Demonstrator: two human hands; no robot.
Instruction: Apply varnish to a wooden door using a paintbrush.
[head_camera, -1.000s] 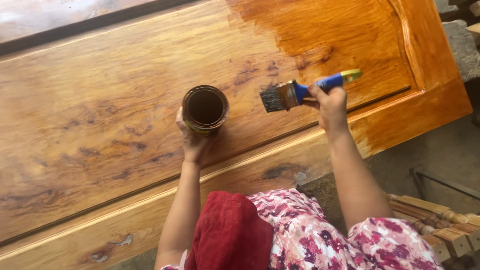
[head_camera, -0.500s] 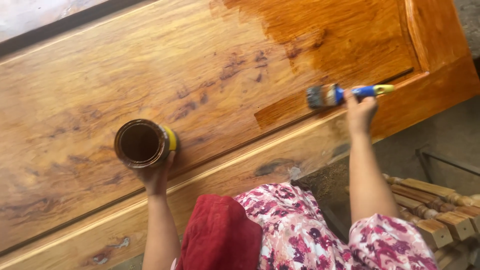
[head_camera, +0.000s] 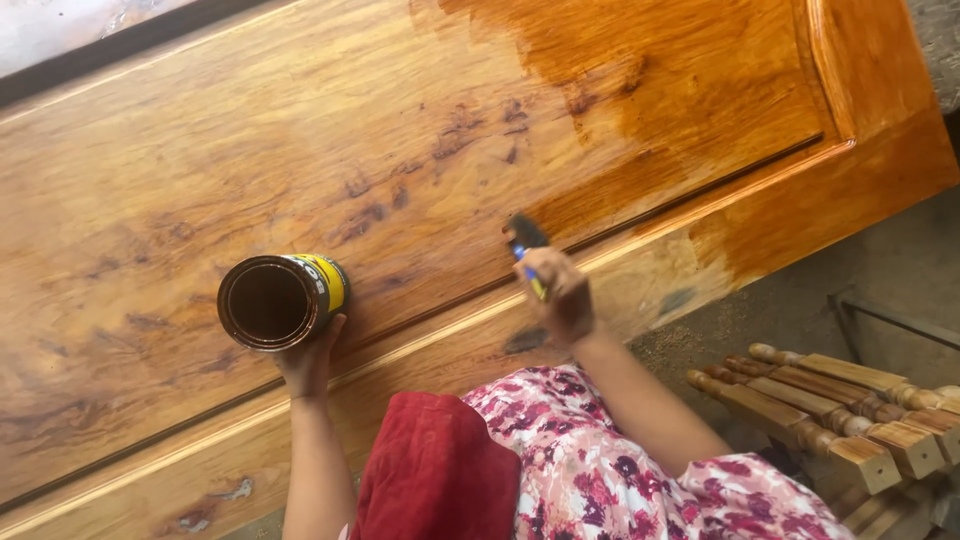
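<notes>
A large wooden door panel (head_camera: 200, 150) lies flat before me; its upper right part is darker and glossy with wet stain. My left hand (head_camera: 310, 358) grips an open tin can (head_camera: 277, 300) of dark brown stain with a yellow side, held above the panel's lower left area. My right hand (head_camera: 562, 295) holds a paintbrush (head_camera: 527, 245) with a blue and yellow handle, its dark bristles touching the panel near the groove by the lower frame rail.
A red cloth (head_camera: 435, 470) and a pink floral garment (head_camera: 620, 480) lie in front of my body. Several turned wooden spindles (head_camera: 840, 400) are stacked at the lower right on a concrete floor (head_camera: 780, 310). A dark strip (head_camera: 110, 45) runs along the panel's far edge.
My right hand has swept the brush leftward along the panel from the right side to the middle. My left hand keeps hold of the can, which now appears further left in view.
</notes>
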